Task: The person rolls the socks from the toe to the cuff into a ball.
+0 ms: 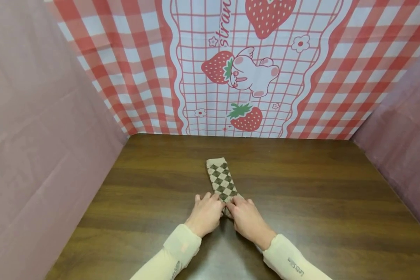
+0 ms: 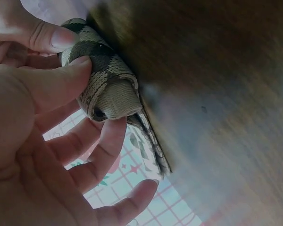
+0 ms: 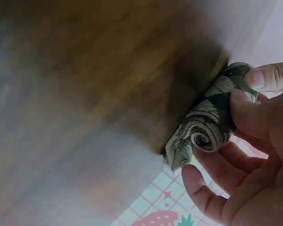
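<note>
A beige sock point(image 1: 222, 181) with dark green diamonds lies on the wooden table, its flat part stretching away from me. Its near end is rolled up, and the spiral of the roll point(image 3: 210, 117) shows in the right wrist view. My left hand point(image 1: 205, 214) grips the roll's left end with thumb and fingers. On the other end, my right hand point(image 1: 247, 219) holds the roll in the same way, close beside the left. The left wrist view shows a plain beige fold point(image 2: 117, 100) at the roll's end. Part of the roll is hidden under the fingers in the head view.
The brown table point(image 1: 322, 194) extends on both sides of the sock. Behind it hangs a red and white checked cloth point(image 1: 133, 70) with strawberries. Pink cloth walls point(image 1: 49, 136) stand at left and right.
</note>
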`<state>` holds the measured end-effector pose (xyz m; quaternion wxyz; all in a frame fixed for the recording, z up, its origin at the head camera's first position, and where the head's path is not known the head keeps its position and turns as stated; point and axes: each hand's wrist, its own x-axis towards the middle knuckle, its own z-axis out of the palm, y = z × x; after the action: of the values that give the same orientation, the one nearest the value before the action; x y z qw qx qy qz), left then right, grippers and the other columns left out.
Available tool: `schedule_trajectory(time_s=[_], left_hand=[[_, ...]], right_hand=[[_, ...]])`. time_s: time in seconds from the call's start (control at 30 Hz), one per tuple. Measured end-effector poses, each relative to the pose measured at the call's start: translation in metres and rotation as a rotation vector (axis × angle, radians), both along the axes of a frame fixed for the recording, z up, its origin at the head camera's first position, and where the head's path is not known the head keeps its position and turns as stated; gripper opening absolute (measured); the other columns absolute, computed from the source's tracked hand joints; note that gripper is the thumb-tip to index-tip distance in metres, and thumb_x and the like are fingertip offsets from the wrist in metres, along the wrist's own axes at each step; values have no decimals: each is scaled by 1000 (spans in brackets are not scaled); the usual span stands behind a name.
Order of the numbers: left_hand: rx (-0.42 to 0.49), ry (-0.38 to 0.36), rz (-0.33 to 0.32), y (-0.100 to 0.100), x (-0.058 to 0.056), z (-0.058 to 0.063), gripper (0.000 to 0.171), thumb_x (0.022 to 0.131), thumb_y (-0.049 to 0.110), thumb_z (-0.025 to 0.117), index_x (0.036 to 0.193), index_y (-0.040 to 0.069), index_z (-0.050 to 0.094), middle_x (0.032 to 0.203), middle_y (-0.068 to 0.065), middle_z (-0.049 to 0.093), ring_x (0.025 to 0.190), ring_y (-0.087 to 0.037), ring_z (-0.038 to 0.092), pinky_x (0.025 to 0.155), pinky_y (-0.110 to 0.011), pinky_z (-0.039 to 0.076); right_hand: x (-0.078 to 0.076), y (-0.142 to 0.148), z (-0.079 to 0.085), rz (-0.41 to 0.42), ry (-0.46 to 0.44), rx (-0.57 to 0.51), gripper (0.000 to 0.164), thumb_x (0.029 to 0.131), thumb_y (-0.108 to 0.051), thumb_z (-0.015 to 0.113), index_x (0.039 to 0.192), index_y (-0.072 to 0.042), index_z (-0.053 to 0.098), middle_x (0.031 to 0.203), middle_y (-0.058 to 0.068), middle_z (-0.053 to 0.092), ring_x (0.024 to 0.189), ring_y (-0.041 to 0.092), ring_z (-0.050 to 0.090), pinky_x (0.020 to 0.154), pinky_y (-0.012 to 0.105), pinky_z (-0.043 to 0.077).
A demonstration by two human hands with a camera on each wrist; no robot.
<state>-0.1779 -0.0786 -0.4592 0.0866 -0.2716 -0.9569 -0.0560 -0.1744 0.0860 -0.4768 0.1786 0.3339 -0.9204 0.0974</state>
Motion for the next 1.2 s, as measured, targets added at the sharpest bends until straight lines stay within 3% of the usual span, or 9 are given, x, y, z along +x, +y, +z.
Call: schedule_trajectory(time_s=[0.3, 0.5, 0.67, 0.97, 1.1, 1.2], left_hand=[[37, -22, 1, -1, 0, 0, 16, 85, 24, 76, 100, 16, 75, 108, -2, 63, 91, -22, 56, 71, -41, 37], [100, 33, -3, 0, 2, 1, 30, 79, 18, 79, 107, 14, 70, 104, -2, 59, 92, -22, 57, 73, -41, 39], [101, 63, -3, 2, 3, -1, 32, 76, 12, 80, 106, 12, 68, 102, -3, 60, 92, -21, 59, 70, -38, 42], [82, 119, -12, 2, 0, -6, 24, 76, 8, 78, 99, 13, 71, 99, -4, 67, 83, -23, 64, 63, -37, 48], [75, 110, 2, 2, -1, -8, 21, 76, 10, 79, 95, 14, 72, 96, -3, 68, 77, -23, 64, 61, -37, 47], [74, 93, 17, 1, 0, -7, 18, 76, 12, 80, 91, 15, 71, 90, -2, 68, 73, -23, 65, 59, -36, 45]], right_hand=[[-5, 1, 1, -36, -57, -14, 23, 74, 4, 77, 84, -9, 62, 80, 4, 59, 78, 24, 61, 61, 38, 41], [-8, 2, 4, -38, -111, 21, 20, 79, 3, 73, 79, -10, 58, 76, 2, 56, 76, 24, 59, 58, 36, 40], [-9, 3, 5, 0, -89, 23, 17, 80, 2, 72, 79, -9, 59, 76, 3, 56, 73, 25, 59, 56, 38, 41], [-8, 3, 6, 7, -50, 12, 19, 80, -2, 73, 77, -11, 57, 72, 0, 54, 66, 23, 59, 56, 34, 36], [-7, 5, 5, 4, -56, -11, 20, 81, -10, 79, 86, -11, 59, 77, 1, 62, 69, 20, 62, 58, 34, 36], [-7, 7, 4, 6, -47, -10, 30, 76, -18, 84, 93, -10, 61, 80, 2, 66, 69, 18, 62, 61, 35, 37]])
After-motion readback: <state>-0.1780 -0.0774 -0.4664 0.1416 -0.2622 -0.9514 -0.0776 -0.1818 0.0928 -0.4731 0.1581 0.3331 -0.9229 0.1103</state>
